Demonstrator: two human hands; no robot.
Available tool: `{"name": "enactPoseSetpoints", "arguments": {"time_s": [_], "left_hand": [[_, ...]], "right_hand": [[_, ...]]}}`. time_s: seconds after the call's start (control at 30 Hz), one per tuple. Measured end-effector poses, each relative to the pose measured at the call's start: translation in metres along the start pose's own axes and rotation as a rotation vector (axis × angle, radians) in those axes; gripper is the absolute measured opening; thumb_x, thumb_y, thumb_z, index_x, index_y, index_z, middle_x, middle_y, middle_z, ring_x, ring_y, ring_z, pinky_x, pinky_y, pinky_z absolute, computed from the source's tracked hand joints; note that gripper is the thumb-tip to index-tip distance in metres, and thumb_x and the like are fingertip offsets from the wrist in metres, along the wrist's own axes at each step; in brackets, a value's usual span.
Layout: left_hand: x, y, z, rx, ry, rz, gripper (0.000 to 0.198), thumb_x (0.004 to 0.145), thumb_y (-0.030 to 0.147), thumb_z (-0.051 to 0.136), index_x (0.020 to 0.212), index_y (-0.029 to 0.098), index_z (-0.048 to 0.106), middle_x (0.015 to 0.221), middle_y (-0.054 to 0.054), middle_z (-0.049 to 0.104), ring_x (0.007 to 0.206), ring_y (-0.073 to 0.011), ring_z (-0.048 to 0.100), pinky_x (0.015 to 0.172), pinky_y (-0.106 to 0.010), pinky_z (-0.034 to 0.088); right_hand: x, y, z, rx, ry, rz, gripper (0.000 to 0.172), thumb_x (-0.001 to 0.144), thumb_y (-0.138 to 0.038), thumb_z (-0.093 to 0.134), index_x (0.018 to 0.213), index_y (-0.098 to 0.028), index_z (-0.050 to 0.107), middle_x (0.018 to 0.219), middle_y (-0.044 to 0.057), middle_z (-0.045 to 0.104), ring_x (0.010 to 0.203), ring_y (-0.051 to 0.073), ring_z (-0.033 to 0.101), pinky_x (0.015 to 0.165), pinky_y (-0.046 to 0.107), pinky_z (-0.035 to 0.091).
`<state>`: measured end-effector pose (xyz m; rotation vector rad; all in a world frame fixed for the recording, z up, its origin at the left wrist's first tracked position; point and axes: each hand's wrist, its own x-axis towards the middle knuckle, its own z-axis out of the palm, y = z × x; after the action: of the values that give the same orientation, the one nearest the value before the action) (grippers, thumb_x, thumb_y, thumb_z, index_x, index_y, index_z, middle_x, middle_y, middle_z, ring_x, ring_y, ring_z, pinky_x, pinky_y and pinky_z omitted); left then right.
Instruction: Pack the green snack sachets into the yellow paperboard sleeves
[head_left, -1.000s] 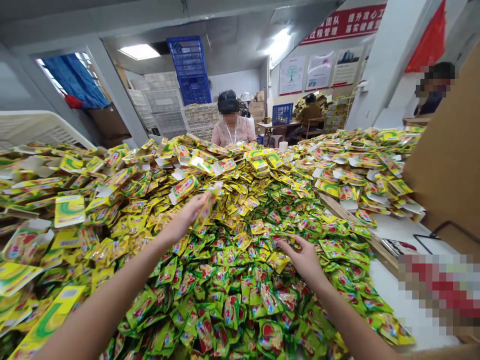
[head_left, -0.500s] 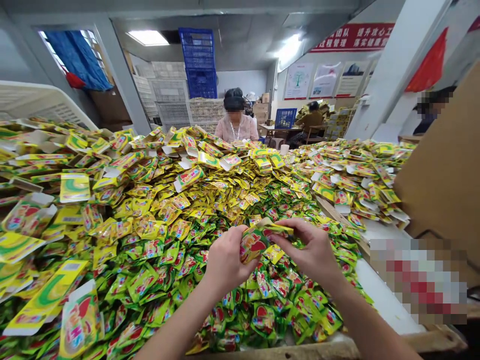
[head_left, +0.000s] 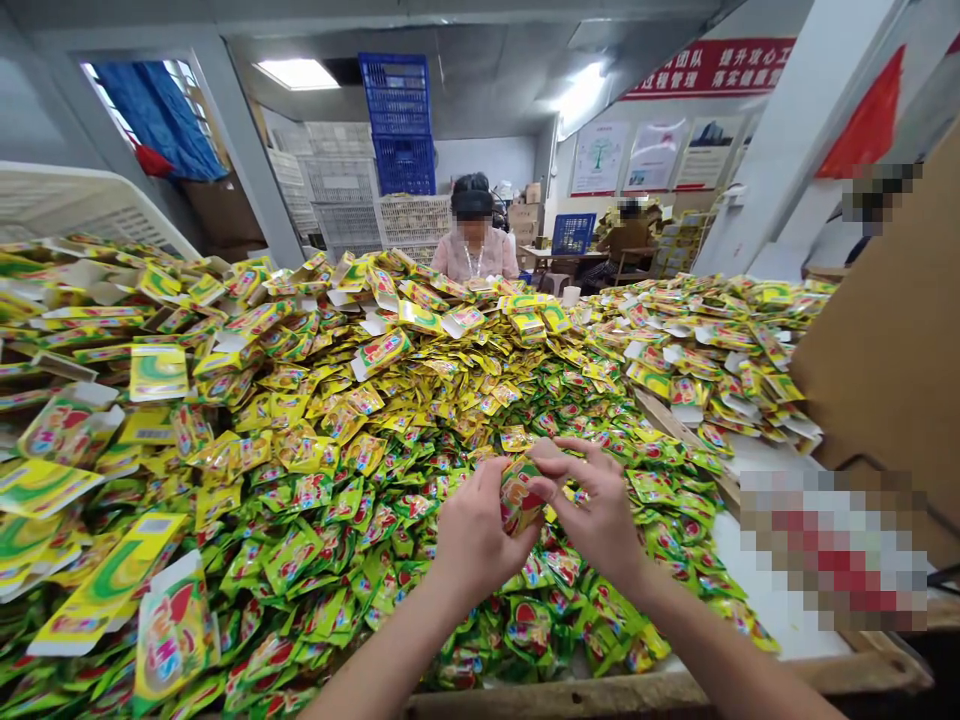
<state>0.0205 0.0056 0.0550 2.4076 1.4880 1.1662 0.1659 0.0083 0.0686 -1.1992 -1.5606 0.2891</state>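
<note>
My left hand (head_left: 480, 525) is wrapped round a small printed box (head_left: 519, 496) with a red and green face, held upright above the pile. On the box's right upper end, my right hand (head_left: 589, 500) has its fingers and thumb pressed together. Whether those fingers also hold a packet is hidden. Green packets (head_left: 529, 625) lie in a heap beneath both hands, and yellow packets (head_left: 450, 385) lie farther back. To the left are open-flapped yellow boxes (head_left: 176, 630), some lying flat.
A wooden edge (head_left: 645, 690) runs along the front. At the right stand a large cardboard sheet (head_left: 885, 330) and a blurred patch. Another heap of boxes (head_left: 720, 350) lies back right. A person (head_left: 474, 245) sits opposite.
The yellow packet between my hands no longer shows. My right hand has moved left, closing on the box, and my left hand has shifted slightly right with it.
</note>
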Motion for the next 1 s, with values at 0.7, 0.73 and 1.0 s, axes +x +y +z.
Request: {"name": "enactPoseSetpoints", "arguments": {"time_s": [0.7,0.73,1.0], "left_hand": [[-0.004,-0.023,0.040,-0.990,-0.141,-0.528,0.040,0.086,0.054,0.043,0.112,0.023,0.039,0.078,0.000,0.058,0.040,-0.0067,0.043,0.040,-0.021,0.038],[-0.006,-0.023,0.042,-0.977,-0.118,-0.530,0.039,0.086,0.053,0.045,0.111,0.023,0.040,0.076,0.001,0.057,0.041,-0.0071,0.044,0.041,-0.021,0.038],[-0.004,-0.022,0.038,-0.967,-0.188,-0.472,0.058,0.086,0.046,0.049,0.131,0.020,0.024,0.079,0.000,0.059,0.054,-0.0107,0.051,0.051,-0.023,0.042]], "right_hand": [[-0.011,0.021,0.015,0.464,-0.255,0.439,0.036,0.070,-0.052,0.068,0.082,-0.019,0.068,0.084,0.008,0.073,0.087,0.025,0.066,0.081,0.038,0.053],[-0.014,0.022,0.016,0.480,-0.261,0.447,0.036,0.069,-0.052,0.069,0.082,-0.019,0.068,0.085,0.008,0.073,0.086,0.025,0.067,0.080,0.037,0.053],[0.065,0.059,-0.042,0.084,-0.246,0.402,0.049,0.048,-0.033,0.083,0.091,-0.019,0.064,0.086,0.007,0.069,0.070,0.022,0.065,0.058,0.034,0.052]]}}
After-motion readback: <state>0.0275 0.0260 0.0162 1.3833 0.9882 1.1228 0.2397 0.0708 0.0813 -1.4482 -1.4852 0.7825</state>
